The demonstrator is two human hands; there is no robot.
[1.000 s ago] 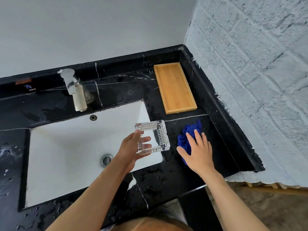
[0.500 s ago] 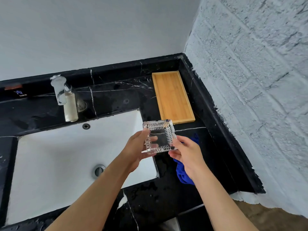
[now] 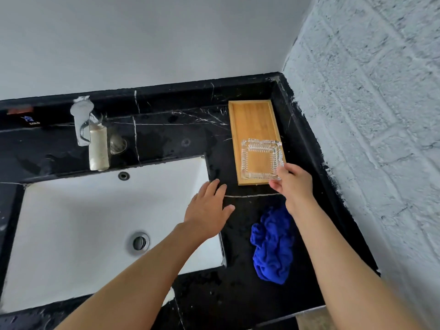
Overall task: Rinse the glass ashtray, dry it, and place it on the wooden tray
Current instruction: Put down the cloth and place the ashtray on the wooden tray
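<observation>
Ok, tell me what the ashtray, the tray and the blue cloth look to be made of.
Ashtray: clear pressed glass, ribbed rim, tray visible through it.
Tray: light wood, possibly bamboo; matte, straight grain.
Blue cloth: soft, plush fabric, likely microfibre; crumpled folds.

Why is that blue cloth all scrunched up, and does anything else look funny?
The blue cloth lies crumpled on the black counter, just dropped there. The counter has water drops on it. The glass ashtray sits at the wooden tray's near end, right hand touching it. Nothing looks broken.
</observation>
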